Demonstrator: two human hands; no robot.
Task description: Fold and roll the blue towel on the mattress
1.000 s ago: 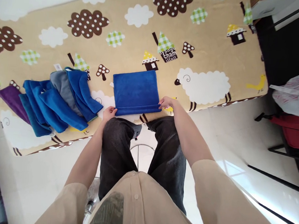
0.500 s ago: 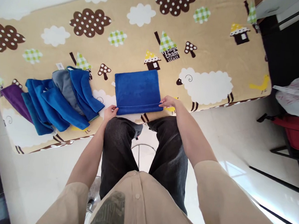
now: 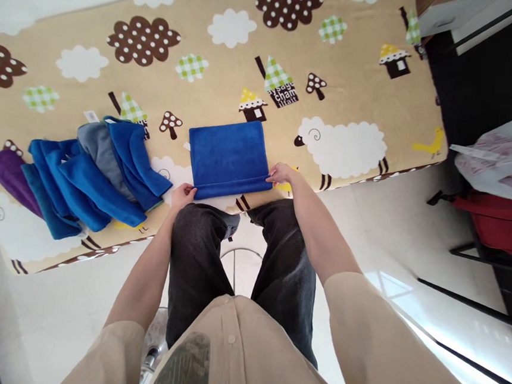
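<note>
A blue cloth [image 3: 228,152] lies flat on the patterned table cover, its near edge folded over into a narrow strip. My left hand [image 3: 183,196] pinches the near left corner of that strip. At the strip's right end, my right hand [image 3: 281,174] pinches the cloth between thumb and fingers. A small white tag sticks out from the cloth's left side. To the left lies a row of folded cloths, several of them blue [image 3: 104,187], with a grey one [image 3: 102,149] and a purple one [image 3: 13,177].
The cover [image 3: 354,93] reaches beyond both sides of the cloth, and its front edge runs close to my knees. At the far right are a white plastic bag [image 3: 505,157] and a red item [image 3: 499,225] beside black metal bars.
The whole view has shifted, so the table and cloths appear slightly further left. Both hands keep their grip at the ends of the folded strip, which looks much the same.
</note>
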